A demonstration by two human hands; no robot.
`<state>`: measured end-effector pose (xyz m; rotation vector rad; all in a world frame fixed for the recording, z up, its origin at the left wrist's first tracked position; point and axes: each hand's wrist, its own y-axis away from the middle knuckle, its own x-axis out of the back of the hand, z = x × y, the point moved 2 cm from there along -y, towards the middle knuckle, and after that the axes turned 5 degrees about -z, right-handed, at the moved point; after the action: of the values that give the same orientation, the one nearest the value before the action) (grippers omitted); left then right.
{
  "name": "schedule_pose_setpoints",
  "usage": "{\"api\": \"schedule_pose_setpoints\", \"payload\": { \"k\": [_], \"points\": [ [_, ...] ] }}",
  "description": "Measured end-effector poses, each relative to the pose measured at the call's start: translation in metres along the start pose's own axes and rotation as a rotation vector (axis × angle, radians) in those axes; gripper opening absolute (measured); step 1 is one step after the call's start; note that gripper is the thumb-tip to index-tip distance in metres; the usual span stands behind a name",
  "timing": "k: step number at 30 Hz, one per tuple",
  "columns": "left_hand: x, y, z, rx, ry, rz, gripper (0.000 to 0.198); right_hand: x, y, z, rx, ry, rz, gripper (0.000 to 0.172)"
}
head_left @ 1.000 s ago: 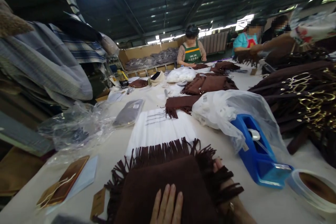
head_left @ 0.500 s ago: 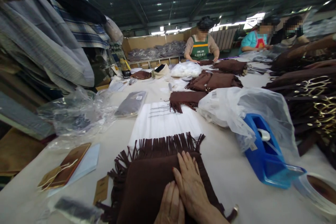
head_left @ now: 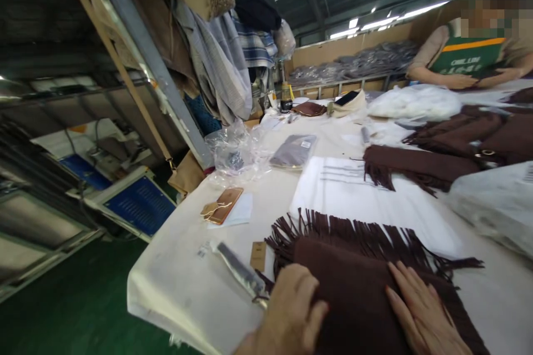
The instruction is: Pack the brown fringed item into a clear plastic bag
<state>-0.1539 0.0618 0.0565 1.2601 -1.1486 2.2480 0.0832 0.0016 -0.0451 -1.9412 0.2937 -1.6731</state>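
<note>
A dark brown fringed bag (head_left: 350,288) of suede-like cloth lies flat in front of me, its fringe spread along the far edge. My right hand (head_left: 425,308) rests flat on its right part, fingers stretched out. At the bag's left edge is my left hand (head_left: 291,310), with bent fingers, the thumb apart and the fingertips hidden. A brown card tag (head_left: 258,256) lies beside the fringe. Close to the left hand is a clear plastic-wrapped strip (head_left: 239,269) with a dark band, whose near end shows metal.
A phone (head_left: 225,205) lies on pale blue paper at the left. White cloth (head_left: 358,205), a packed grey item (head_left: 293,151), crumpled plastic (head_left: 233,150) and more brown fringed pieces (head_left: 420,165) lie farther back. A co-worker in a green apron (head_left: 470,58) stands across the table (head_left: 183,283).
My view has swung left, bringing in the table's left edge and the machine there. My left hand has left my right hand's side for the bag's left edge.
</note>
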Motion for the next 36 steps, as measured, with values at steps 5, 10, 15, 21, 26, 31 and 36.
{"api": "schedule_pose_setpoints", "payload": {
  "k": [5,10,15,21,26,31,36],
  "points": [
    [0.041,0.034,-0.049,0.109,-0.127,-0.289,0.031,0.010,-0.006,-0.005,0.039,0.050,-0.018,0.039],
    [0.043,0.058,-0.055,0.201,-0.284,-0.238,0.031,0.007,-0.002,0.000,0.079,0.025,-0.076,0.039],
    [0.052,0.065,-0.046,0.210,-0.239,-0.164,0.016,0.016,-0.012,-0.009,0.035,0.062,0.003,0.041],
    [0.040,0.064,-0.034,0.221,-0.068,-0.270,0.015,0.023,-0.017,-0.014,0.099,0.111,0.010,0.039],
    [0.034,0.057,-0.040,0.333,-0.101,-0.441,0.023,0.024,-0.018,-0.015,0.079,0.133,0.022,0.041],
    [0.040,0.055,-0.057,0.684,-0.049,-0.491,0.020,0.027,-0.021,-0.018,0.083,0.139,0.026,0.042],
    [0.044,0.060,-0.056,0.589,-0.094,-0.269,0.023,0.028,-0.023,-0.018,0.099,0.156,0.031,0.042]
  ]
}}
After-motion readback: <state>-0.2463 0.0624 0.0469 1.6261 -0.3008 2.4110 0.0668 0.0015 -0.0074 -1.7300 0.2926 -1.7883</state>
